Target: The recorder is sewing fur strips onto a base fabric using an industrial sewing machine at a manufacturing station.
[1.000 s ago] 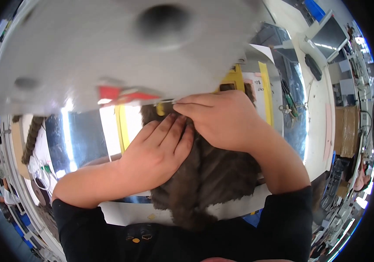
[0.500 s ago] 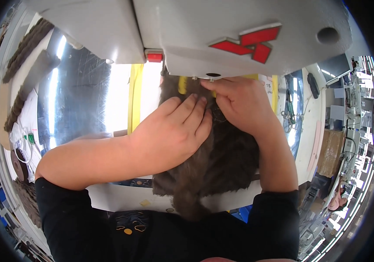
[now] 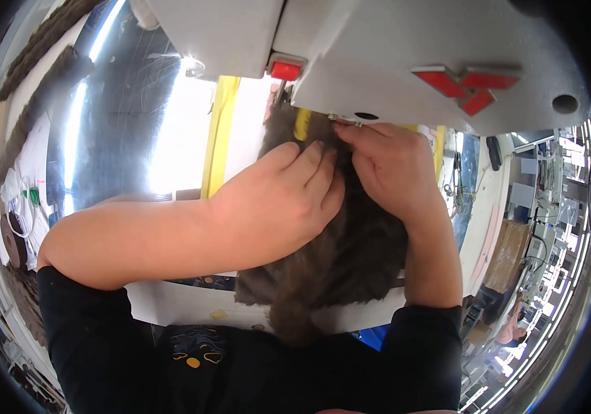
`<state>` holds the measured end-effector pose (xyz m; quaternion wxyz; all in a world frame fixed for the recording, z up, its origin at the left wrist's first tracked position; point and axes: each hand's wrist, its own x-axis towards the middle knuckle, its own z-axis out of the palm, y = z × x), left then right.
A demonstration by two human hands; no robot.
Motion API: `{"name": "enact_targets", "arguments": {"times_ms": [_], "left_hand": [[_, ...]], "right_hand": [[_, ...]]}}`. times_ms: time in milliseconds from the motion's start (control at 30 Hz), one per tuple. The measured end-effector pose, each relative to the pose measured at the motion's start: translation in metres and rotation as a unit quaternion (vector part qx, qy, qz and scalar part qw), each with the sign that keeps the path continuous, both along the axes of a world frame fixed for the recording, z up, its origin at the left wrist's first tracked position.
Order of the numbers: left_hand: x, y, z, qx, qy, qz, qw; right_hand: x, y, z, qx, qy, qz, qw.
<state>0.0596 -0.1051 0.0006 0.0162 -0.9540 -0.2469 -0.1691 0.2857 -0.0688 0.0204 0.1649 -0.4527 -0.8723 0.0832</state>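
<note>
Brown fur material (image 3: 364,255) lies beneath a grey sewing machine head (image 3: 378,62), and its near end hangs over the table edge toward me. My left hand (image 3: 288,190) rests on the fur, fingers close together and curled down into the pile, the thumb hidden. Right under the machine head, my right hand (image 3: 395,162) pinches at the fur with thumb and forefinger. A yellow strip (image 3: 302,124) shows on the fur in front of my left fingertips. The needle area is mostly hidden by the machine head.
Yellow tape (image 3: 221,138) runs along the white table beside the fur. A shiny metal plate (image 3: 113,138) lies at the left, with long fur strips (image 3: 40,114) beyond it. On the right are scissors (image 3: 455,190), a dark tool (image 3: 494,153) and a cardboard box (image 3: 507,255).
My view has shifted, so the machine head now appears farther right. Both hands stay on the fur in nearly the same pose, close to the machine.
</note>
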Motion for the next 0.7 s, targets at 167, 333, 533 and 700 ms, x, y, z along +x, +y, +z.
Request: {"name": "enact_targets", "arguments": {"times_ms": [167,333,533,700], "left_hand": [[0.0012,0.0012,0.0000,0.003,-0.003,-0.001,1.000],[0.0014,0.0002,-0.0002,-0.006,-0.007,0.008,1.000],[0.0016,0.0030,-0.0005,-0.019,-0.019,0.011,1.000],[0.0022,0.0076,0.0032,-0.011,-0.009,0.011,1.000]], "right_hand": [[0.0004,0.0020,-0.0057,0.020,0.017,-0.006,1.000],[-0.0016,0.0012,-0.0037,0.008,0.003,-0.009,1.000],[-0.0023,0.0010,-0.0008,0.006,-0.002,-0.016,1.000],[0.0006,0.0067,-0.0024,0.003,-0.006,-0.021,1.000]]}}
